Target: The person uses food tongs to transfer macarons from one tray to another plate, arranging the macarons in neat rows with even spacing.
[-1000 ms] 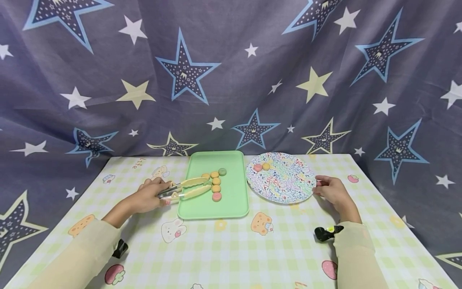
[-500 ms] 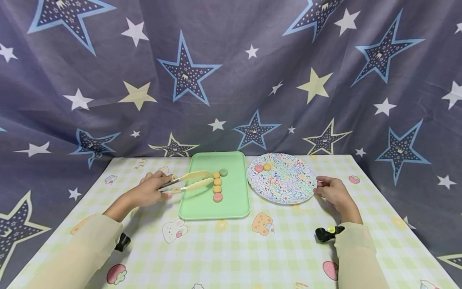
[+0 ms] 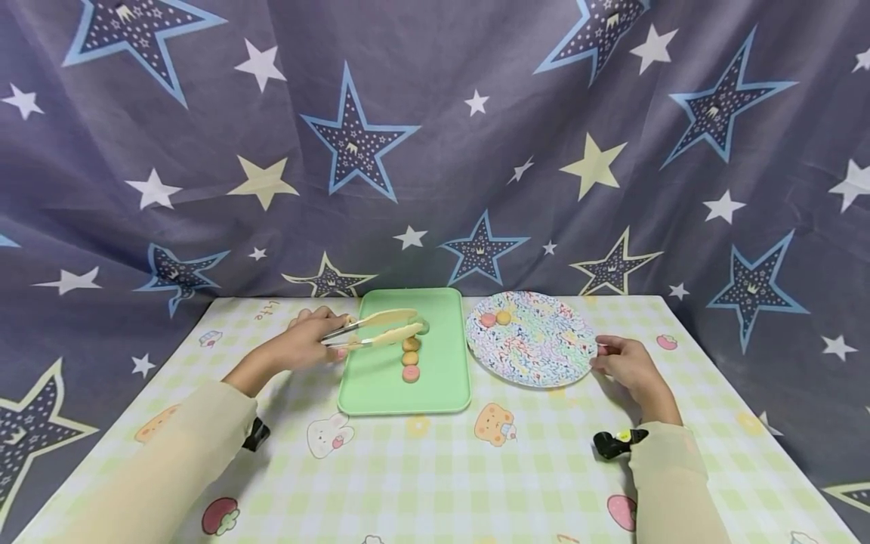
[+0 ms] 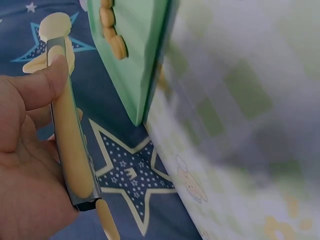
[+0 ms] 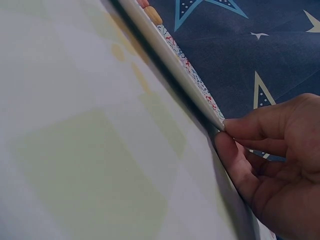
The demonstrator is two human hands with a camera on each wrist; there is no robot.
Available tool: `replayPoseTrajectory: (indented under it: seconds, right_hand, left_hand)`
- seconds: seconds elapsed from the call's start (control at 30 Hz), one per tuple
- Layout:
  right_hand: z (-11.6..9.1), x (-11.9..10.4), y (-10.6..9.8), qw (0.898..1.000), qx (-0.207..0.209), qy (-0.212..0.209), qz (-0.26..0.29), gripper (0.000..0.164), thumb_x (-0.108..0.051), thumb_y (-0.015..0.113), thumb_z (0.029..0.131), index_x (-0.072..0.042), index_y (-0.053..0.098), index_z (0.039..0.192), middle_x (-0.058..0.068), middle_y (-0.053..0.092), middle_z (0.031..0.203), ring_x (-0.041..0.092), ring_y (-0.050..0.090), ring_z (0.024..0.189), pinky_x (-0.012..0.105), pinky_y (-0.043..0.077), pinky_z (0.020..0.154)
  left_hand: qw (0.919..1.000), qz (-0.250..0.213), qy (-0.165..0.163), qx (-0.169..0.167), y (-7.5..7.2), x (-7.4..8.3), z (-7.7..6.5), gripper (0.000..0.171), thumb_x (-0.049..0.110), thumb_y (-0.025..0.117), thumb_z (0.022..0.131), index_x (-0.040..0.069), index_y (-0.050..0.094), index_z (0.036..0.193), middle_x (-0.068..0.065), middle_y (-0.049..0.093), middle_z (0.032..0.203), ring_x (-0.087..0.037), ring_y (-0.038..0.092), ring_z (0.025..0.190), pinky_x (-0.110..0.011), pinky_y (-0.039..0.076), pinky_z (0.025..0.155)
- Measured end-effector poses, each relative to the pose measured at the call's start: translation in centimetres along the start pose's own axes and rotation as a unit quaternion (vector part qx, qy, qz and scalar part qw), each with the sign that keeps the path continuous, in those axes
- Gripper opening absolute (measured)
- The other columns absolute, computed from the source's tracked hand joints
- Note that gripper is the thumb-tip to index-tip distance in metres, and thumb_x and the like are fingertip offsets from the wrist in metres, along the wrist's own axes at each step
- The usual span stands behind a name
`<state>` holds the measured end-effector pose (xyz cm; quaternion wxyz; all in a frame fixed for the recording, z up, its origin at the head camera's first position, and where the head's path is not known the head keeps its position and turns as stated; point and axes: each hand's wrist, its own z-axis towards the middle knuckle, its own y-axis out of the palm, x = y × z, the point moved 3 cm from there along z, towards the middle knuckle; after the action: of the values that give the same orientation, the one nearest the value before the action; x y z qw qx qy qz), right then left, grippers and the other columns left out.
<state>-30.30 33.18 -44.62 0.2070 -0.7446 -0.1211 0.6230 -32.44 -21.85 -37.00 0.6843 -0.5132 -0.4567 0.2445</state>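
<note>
My left hand (image 3: 309,340) grips a pair of tongs (image 4: 70,125) with cream grips and tips, its thumb along one arm. The tongs' tips spread apart over the light green tray (image 3: 374,393), above its far row of macarons. Partly behind the tips shows a green macaron (image 3: 425,326). Nearer lie yellow macarons (image 3: 410,358) and a pink macaron (image 3: 411,374). Whether anything sits between the tips, I cannot tell. At the right, my right hand (image 3: 628,366) pinches the rim of a speckled round plate (image 5: 187,65) between thumb and fingers. On that plate sit a pink and a yellow macaron (image 3: 503,318).
A green checked cloth with cartoon prints covers the table (image 3: 435,483). The plate stands just right of the tray. Behind the table's far edge hangs a dark star-patterned curtain (image 3: 435,151).
My left hand has moved the tongs rightward and away from me across the tray, from the left yellow macarons to beside the green one. The right hand stays on the plate's rim.
</note>
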Motion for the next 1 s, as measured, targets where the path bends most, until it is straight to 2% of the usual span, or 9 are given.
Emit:
replayPoseTrajectory:
  seconds: [0.07, 0.17, 0.3, 0.5, 0.7, 0.9, 1.0]
  right_hand:
    - [0.0, 0.0, -0.1, 1.0, 0.001, -0.001, -0.002, 0.06, 0.004, 0.063, 0.092, 0.011, 0.044, 0.148, 0.018, 0.054, 0.117, 0.021, 0.055, 0.094, 0.023, 0.053, 0.072]
    - [0.0, 0.1, -0.1, 1.0, 0.002, -0.001, -0.001, 0.06, 0.004, 0.063, 0.092, 0.011, 0.044, 0.148, 0.018, 0.054, 0.116, 0.019, 0.056, 0.093, 0.023, 0.053, 0.072]
    - [0.0, 0.1, 0.0, 1.0, 0.003, 0.002, 0.0, 0.059, 0.004, 0.063, 0.092, 0.01, 0.044, 0.148, 0.017, 0.054, 0.116, 0.019, 0.056, 0.092, 0.023, 0.053, 0.072]
    - [0.0, 0.0, 0.0, 1.0, 0.005, 0.004, -0.002, 0.06, 0.004, 0.064, 0.091, 0.01, 0.045, 0.148, 0.018, 0.054, 0.116, 0.02, 0.056, 0.091, 0.023, 0.052, 0.071]
    - [-0.1, -0.1, 0.1, 1.0, 0.002, 0.001, 0.003, 0.059, 0.005, 0.063, 0.091, 0.012, 0.045, 0.147, 0.017, 0.054, 0.114, 0.018, 0.056, 0.089, 0.023, 0.053, 0.071]
    - [-0.1, 0.0, 0.1, 1.0, 0.001, 0.001, 0.013, 0.06, 0.006, 0.063, 0.091, 0.012, 0.044, 0.147, 0.016, 0.054, 0.111, 0.018, 0.054, 0.091, 0.024, 0.054, 0.072]
    - [0.0, 0.1, 0.1, 1.0, 0.0, 0.005, 0.014, 0.06, 0.006, 0.063, 0.092, 0.011, 0.044, 0.148, 0.015, 0.053, 0.111, 0.02, 0.054, 0.093, 0.024, 0.054, 0.073]
  left_hand:
    - [1.0, 0.001, 0.0, -0.004, 0.1, 0.6, 0.7, 0.071, 0.022, 0.075, 0.092, -0.003, 0.045, 0.151, -0.016, 0.055, 0.126, -0.028, 0.039, 0.096, -0.045, 0.03, 0.084]
    - [1.0, 0.007, 0.0, -0.006, 0.3, 1.5, 2.0, 0.071, 0.024, 0.074, 0.093, -0.001, 0.045, 0.152, -0.02, 0.053, 0.134, -0.034, 0.043, 0.108, -0.053, 0.032, 0.093]
    - [0.9999, 0.003, 0.003, -0.013, 0.7, 2.7, 3.5, 0.071, 0.026, 0.072, 0.094, 0.001, 0.043, 0.154, -0.024, 0.049, 0.143, -0.041, 0.04, 0.124, -0.061, 0.026, 0.106]
    - [0.9996, -0.007, 0.011, -0.026, 1.7, 4.2, 5.7, 0.07, 0.027, 0.07, 0.096, 0.003, 0.041, 0.155, -0.024, 0.046, 0.146, -0.042, 0.038, 0.127, -0.064, 0.021, 0.11]
    - [0.9994, -0.011, 0.009, -0.032, 2.8, 5.7, 7.3, 0.071, 0.028, 0.07, 0.097, 0.006, 0.04, 0.157, -0.021, 0.044, 0.152, -0.041, 0.035, 0.134, -0.062, 0.021, 0.112]
    - [0.9994, -0.007, 0.01, -0.032, 3.8, 7.4, 8.9, 0.071, 0.029, 0.071, 0.096, 0.01, 0.041, 0.157, -0.019, 0.045, 0.152, -0.036, 0.038, 0.127, -0.056, 0.026, 0.109]
    - [0.9994, 0.002, 0.015, -0.03, 4.2, 8.2, 9.6, 0.071, 0.03, 0.071, 0.096, 0.01, 0.042, 0.157, -0.018, 0.047, 0.149, -0.034, 0.04, 0.12, -0.051, 0.029, 0.102]
